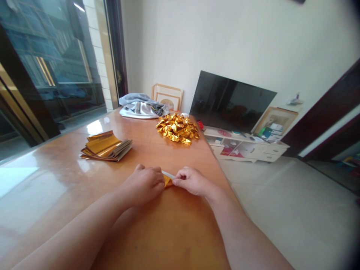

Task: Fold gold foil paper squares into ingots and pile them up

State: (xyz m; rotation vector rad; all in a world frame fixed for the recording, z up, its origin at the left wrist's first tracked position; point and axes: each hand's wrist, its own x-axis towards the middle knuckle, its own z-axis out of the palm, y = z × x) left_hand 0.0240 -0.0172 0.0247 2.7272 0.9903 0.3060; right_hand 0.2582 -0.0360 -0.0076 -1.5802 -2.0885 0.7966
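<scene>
A partly folded sheet of gold foil paper (pixel 168 181) with a whitish edge lies between my hands, low over the wooden table (pixel 168 232). My left hand (pixel 147 183) curls over its left end and hides much of it. With thumb and fingers pinched together, my right hand (pixel 191 181) grips the right end. Beyond them rests a heap of folded gold foil pieces (pixel 177 128). To the left is a loose stack of gold foil paper sheets (pixel 106 146), their dull backs showing at the right side.
Bundled grey-blue cloth (pixel 140 106) lies at the table's far end. A television (pixel 233 101) stands on a white cabinet (pixel 250 150) past the right edge. Framed pictures (pixel 168 98) lean on the wall. A glass door (pixel 56 67) is at left.
</scene>
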